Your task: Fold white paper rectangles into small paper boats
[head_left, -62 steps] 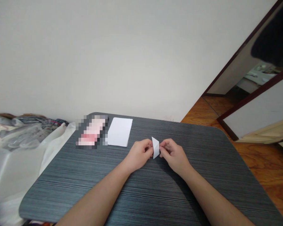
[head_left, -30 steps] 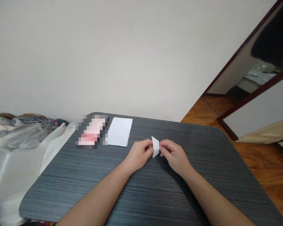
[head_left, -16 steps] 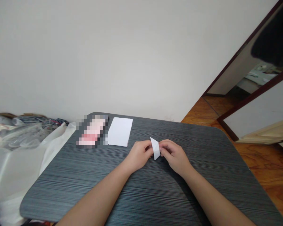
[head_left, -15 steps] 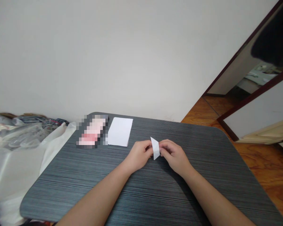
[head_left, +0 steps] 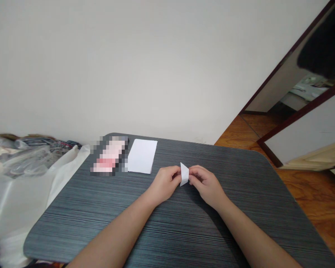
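Note:
A small folded piece of white paper [head_left: 184,175] is held between my two hands, just above the dark table. My left hand [head_left: 165,185] pinches its left edge between thumb and fingers. From the other side, my right hand [head_left: 206,184] grips the right edge with thumb and index finger. The paper has a slanted, pointed top and a narrow shape. Some fingertips are hidden behind it. Beyond my left hand lies a stack of white paper sheets [head_left: 142,156], flat on the table.
The dark wood-grain table [head_left: 100,216] has rounded corners and stands against a pale wall [head_left: 156,67]. A pixelated pinkish object [head_left: 110,154] lies left of the paper stack. Plastic bags [head_left: 25,197] are piled off the left edge. A wooden floor [head_left: 315,190] and doorway are at right.
The folded paper has turned slightly in my fingers, and its lower point no longer hangs as low. Both hands stay in nearly the same place.

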`<state>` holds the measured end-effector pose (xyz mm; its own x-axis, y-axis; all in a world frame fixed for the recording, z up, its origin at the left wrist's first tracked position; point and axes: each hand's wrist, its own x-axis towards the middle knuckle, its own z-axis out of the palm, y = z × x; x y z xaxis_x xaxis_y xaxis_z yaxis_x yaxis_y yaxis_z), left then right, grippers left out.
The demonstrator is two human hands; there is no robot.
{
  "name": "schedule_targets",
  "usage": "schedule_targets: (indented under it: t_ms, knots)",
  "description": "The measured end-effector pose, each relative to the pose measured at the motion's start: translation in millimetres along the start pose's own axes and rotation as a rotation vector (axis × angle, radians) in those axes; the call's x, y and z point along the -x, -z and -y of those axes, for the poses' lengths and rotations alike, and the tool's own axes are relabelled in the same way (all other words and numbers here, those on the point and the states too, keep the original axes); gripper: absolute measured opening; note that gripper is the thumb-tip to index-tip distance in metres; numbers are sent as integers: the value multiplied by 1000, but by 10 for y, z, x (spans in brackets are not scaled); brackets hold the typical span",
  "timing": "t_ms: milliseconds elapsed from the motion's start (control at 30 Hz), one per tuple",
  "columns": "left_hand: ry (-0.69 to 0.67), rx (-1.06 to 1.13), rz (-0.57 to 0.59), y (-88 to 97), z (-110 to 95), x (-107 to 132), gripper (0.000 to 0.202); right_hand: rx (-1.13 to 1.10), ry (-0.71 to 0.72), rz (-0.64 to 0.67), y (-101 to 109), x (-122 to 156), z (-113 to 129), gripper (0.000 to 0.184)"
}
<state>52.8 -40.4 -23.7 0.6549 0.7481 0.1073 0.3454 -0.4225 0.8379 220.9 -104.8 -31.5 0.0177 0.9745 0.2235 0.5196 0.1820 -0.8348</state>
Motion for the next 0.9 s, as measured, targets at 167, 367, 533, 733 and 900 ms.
schedule_targets:
  t_ms: [167, 367, 533, 733, 900]
  knots:
    - [-38, -32, -25, -9, 1, -2, 15, -6, -25, -5, -12, -2, -4, 14]
    - [-67, -61, -49, -13, -4, 11, 14, -55, -54, 5, -7, -11, 10, 13]
    - [-77, -81, -52, -8, -16, 15, 16, -76, -75, 16, 5, -10, 28, 13]
    - [-70, -85, -47, 0, -34, 15, 17, -85, -83, 26, 11, -15, 46, 14]
    - [-81, -80, -52, 6, -36, 16, 16, -91, -93, 29, 7, -15, 25, 13]
